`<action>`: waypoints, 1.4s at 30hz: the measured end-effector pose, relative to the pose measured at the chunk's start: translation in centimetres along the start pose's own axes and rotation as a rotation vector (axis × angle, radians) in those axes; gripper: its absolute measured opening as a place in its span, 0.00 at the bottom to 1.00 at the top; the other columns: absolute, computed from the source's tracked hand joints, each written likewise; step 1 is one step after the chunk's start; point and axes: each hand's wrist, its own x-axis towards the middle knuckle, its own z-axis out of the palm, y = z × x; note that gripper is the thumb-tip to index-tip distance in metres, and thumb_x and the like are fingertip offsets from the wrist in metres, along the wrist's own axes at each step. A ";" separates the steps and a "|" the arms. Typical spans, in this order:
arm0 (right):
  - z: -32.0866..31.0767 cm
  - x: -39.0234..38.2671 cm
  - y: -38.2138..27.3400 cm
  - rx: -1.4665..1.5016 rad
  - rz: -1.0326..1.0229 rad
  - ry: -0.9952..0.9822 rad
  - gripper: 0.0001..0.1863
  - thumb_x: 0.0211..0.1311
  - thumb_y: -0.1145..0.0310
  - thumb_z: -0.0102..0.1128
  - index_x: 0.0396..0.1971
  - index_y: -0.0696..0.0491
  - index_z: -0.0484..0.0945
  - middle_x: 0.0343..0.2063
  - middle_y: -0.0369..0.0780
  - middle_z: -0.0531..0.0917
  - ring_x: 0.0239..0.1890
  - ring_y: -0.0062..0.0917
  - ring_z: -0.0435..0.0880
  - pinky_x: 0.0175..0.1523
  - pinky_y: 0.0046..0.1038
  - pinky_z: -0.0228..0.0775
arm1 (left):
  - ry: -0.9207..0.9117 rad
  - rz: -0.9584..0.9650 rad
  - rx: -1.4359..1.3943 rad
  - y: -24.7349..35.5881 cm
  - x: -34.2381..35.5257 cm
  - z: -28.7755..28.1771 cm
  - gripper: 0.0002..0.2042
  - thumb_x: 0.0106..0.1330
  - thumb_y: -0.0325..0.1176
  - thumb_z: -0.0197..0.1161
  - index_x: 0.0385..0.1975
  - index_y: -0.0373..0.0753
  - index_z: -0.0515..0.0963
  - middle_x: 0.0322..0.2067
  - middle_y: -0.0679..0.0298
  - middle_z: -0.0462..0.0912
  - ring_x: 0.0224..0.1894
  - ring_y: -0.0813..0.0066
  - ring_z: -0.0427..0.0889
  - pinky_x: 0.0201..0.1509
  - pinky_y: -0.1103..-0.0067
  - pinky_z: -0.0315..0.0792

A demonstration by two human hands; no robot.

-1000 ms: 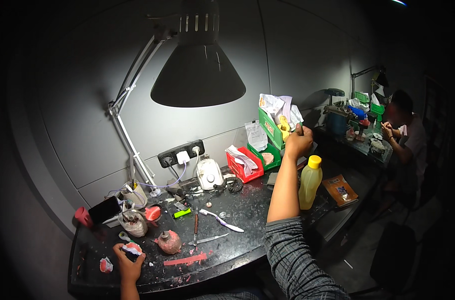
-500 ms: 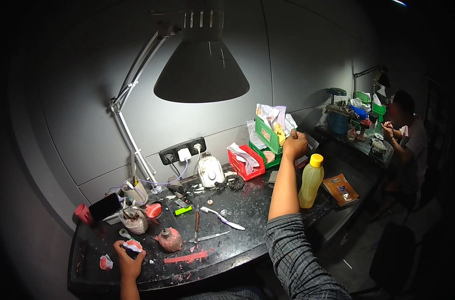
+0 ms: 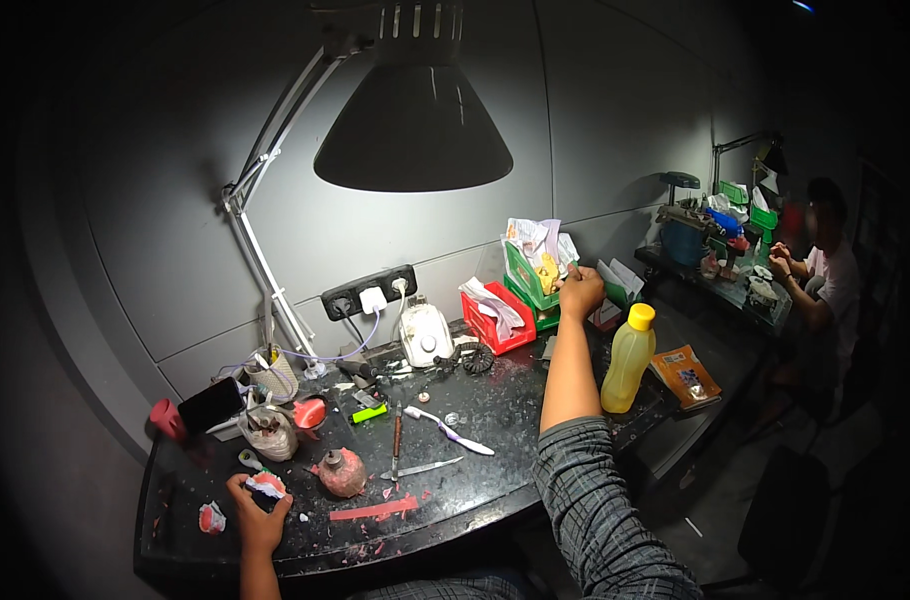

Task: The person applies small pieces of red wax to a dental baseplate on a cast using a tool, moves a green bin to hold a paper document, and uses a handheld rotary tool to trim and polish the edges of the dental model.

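Note:
At the near left, my left hand (image 3: 261, 517) is closed around a pink-and-white dental model (image 3: 268, 484) with a dark part under it. Reaching far across the bench, my right hand (image 3: 580, 292) grips the right side of a green bin (image 3: 527, 272). This bin holds folded papers and a yellow cast, and it sits on or just above another green bin (image 3: 547, 319); my hand hides part of the contact. Left of the stack is a red bin (image 3: 512, 344) with papers. A second pink-and-white dental piece (image 3: 212, 518) lies left of my left hand.
A yellow bottle (image 3: 625, 366) stands beside my right forearm. On the bench (image 3: 515, 410) lie a toothbrush (image 3: 455, 434), a knife (image 3: 425, 469), a pink wax strip (image 3: 374, 508) and a round wax-covered burner (image 3: 341, 472). A lamp (image 3: 415, 130) hangs overhead. Another person (image 3: 825, 270) sits far right.
The upper green bin has turned and come down slightly toward the lower one, with my right hand still on it. My left hand stays around the dental model.

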 end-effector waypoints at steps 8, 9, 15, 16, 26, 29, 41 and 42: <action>-0.7 -0.3 -5.2 0.153 0.000 -0.145 0.10 0.60 0.71 0.70 0.33 0.64 0.84 0.29 0.46 0.88 0.28 0.29 0.88 0.32 0.27 0.79 | 0.012 0.003 -0.020 0.3 0.0 0.2 0.37 0.49 0.26 0.76 0.54 0.40 0.56 0.46 0.54 0.72 0.49 0.64 0.77 0.57 0.70 0.70; -1.0 -0.7 -6.4 0.054 -0.052 -0.128 0.11 0.59 0.69 0.70 0.32 0.62 0.84 0.27 0.46 0.88 0.28 0.29 0.88 0.35 0.28 0.77 | 0.015 0.003 -0.015 0.2 0.0 0.2 0.37 0.49 0.26 0.76 0.54 0.40 0.56 0.46 0.54 0.72 0.49 0.64 0.77 0.57 0.70 0.70; -1.5 -2.2 -10.1 0.024 -0.112 -0.210 0.10 0.57 0.67 0.70 0.27 0.59 0.85 0.25 0.47 0.87 0.28 0.37 0.87 0.39 0.34 0.76 | -0.008 -0.028 -0.026 1.1 -0.1 0.0 0.37 0.49 0.27 0.75 0.54 0.39 0.56 0.47 0.50 0.71 0.49 0.60 0.77 0.58 0.68 0.69; -1.6 -2.6 -10.5 0.032 -0.131 -0.213 0.10 0.57 0.67 0.70 0.26 0.58 0.85 0.24 0.48 0.86 0.28 0.40 0.87 0.39 0.37 0.76 | -0.006 -0.023 -0.029 1.1 -0.1 -0.1 0.36 0.49 0.28 0.75 0.54 0.39 0.56 0.47 0.50 0.71 0.49 0.60 0.77 0.58 0.68 0.69; 0.2 -3.3 -7.6 -0.359 -0.111 -0.512 0.15 0.54 0.63 0.73 0.31 0.62 0.85 0.33 0.52 0.87 0.36 0.43 0.88 0.43 0.37 0.79 | 0.007 0.003 -0.005 -0.1 0.0 0.1 0.37 0.48 0.29 0.76 0.54 0.39 0.57 0.46 0.51 0.71 0.49 0.58 0.77 0.58 0.67 0.69; 0.5 -1.6 -5.3 -0.458 -0.031 -0.649 0.17 0.55 0.64 0.73 0.31 0.65 0.84 0.31 0.52 0.87 0.26 0.40 0.88 0.31 0.35 0.81 | 0.012 0.007 -0.003 -0.1 0.1 0.3 0.37 0.48 0.29 0.76 0.54 0.39 0.57 0.46 0.51 0.71 0.50 0.58 0.77 0.58 0.67 0.69; -0.5 -0.4 -5.1 -0.479 -0.260 -0.703 0.15 0.48 0.64 0.75 0.31 0.60 0.85 0.30 0.51 0.87 0.33 0.42 0.88 0.42 0.37 0.80 | 0.006 0.052 -0.025 0.3 0.2 0.2 0.36 0.49 0.27 0.76 0.54 0.38 0.57 0.47 0.52 0.70 0.50 0.61 0.75 0.59 0.69 0.68; -0.6 -0.7 -6.2 -0.447 -0.262 -0.674 0.15 0.48 0.64 0.74 0.31 0.59 0.86 0.30 0.50 0.87 0.35 0.42 0.88 0.44 0.37 0.79 | 0.005 0.041 -0.016 0.4 0.0 0.1 0.36 0.50 0.27 0.75 0.54 0.38 0.57 0.47 0.52 0.70 0.50 0.61 0.75 0.59 0.69 0.68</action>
